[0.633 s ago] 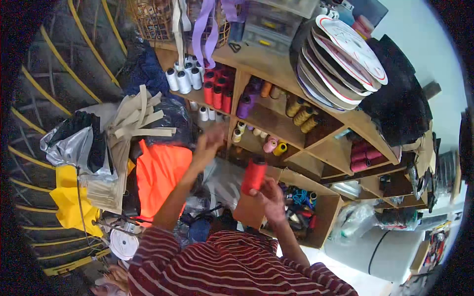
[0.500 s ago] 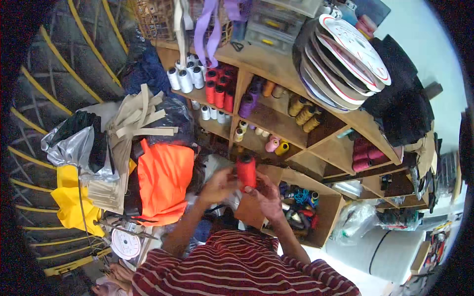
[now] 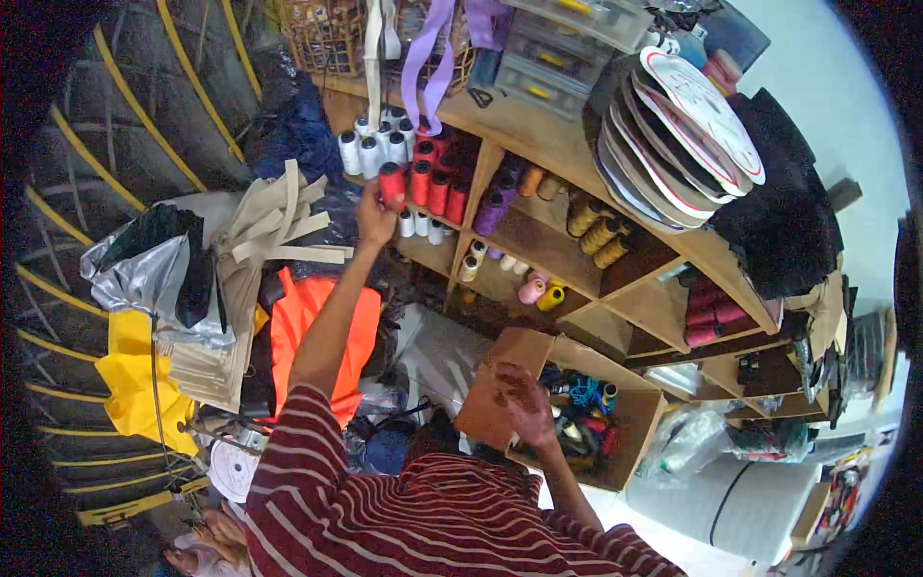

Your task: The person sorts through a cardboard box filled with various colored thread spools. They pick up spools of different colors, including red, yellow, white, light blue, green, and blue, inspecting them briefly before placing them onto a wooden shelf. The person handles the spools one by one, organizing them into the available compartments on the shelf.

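Note:
My left hand [image 3: 375,216] reaches up to the wooden shelf [image 3: 615,303] and grips a red thread spool [image 3: 389,183] at the left end of a row of red spools [image 3: 437,188]. White spools [image 3: 370,149] stand just left of them. My right hand [image 3: 519,389] hangs low over a cardboard box [image 3: 635,452], touching its brown flap [image 3: 495,370]; its fingers are loosely apart and hold nothing. The box holds several small coloured spools.
Purple and mustard spools [image 3: 596,231] fill the shelf's middle cells, dark red ones [image 3: 707,322] the right. Large flat reels [image 3: 692,115] lean on top. Orange fabric [image 3: 317,337], tan strips [image 3: 274,226], silver and yellow bags [image 3: 144,288] pile at left.
The red spool went from both hands near my chest up to the shelf in my left hand. My right hand let go and dropped to the box flap.

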Demonstrator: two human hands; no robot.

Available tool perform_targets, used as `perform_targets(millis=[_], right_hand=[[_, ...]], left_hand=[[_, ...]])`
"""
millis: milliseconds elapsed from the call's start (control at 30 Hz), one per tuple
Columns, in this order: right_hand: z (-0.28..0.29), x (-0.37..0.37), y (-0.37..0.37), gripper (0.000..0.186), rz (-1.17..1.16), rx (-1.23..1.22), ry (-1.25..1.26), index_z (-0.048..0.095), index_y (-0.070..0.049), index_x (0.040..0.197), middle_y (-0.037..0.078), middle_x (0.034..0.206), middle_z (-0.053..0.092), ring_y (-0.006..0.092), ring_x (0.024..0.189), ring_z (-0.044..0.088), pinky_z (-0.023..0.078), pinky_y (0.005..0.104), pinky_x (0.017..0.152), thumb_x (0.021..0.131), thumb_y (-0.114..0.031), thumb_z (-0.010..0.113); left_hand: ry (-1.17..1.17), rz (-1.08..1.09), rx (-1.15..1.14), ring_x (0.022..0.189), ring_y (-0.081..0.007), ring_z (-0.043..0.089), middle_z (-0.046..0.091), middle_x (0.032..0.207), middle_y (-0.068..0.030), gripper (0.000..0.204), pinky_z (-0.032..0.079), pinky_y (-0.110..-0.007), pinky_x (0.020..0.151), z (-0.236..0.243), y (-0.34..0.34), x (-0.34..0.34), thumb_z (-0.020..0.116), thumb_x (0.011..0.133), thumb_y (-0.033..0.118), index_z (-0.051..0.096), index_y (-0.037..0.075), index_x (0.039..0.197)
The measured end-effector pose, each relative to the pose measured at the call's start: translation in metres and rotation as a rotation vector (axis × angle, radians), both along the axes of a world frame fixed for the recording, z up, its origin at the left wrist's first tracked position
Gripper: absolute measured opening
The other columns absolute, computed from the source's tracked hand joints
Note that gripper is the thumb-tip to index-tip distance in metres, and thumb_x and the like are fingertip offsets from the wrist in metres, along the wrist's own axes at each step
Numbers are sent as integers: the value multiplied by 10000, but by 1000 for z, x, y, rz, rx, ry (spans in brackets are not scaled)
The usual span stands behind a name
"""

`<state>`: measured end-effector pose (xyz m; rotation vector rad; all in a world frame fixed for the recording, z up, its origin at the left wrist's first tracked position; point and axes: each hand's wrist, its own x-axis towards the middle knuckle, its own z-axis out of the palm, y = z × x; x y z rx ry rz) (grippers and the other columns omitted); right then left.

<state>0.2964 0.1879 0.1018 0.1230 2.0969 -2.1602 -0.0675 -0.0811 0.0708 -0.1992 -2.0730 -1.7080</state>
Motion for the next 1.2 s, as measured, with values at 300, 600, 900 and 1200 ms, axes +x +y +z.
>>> perform_targets(millis=[300,600,900,1200], right_hand=[[-41,55,30,342,-324,-344,-161,527,-30,1218,81,1204,577,163,1070,575,480,304,887,890,-40,627],[-50,72,37,314,-74,378,2,551,-27,1159,75,1100,635,149,992,612,489,286,840,862,-63,646],[-270,198,106,464,-220,-101,-215,499,-37,1234,119,1117,576,277,987,568,483,415,873,930,-387,513],[-350,290,238,471,-283,-1539,-569,533,-14,1206,131,1076,603,256,911,599,523,390,783,917,-385,555]], left_hand=[[197,-10,-239,1039,-394,559,577,1106,-239,479,440,-437,903,-34,26,-62,664,823,112,485,-51,1236],[125,109,-346,1020,-419,554,587,1112,-251,480,433,-461,897,-89,-9,-38,664,809,131,516,-46,1230],[-501,-394,-311,699,-251,604,612,755,-67,363,461,-385,641,-176,73,232,373,1011,299,614,63,878],[-825,-833,1,859,-193,621,615,952,-117,240,505,-347,754,-133,208,486,692,863,241,638,31,966]])
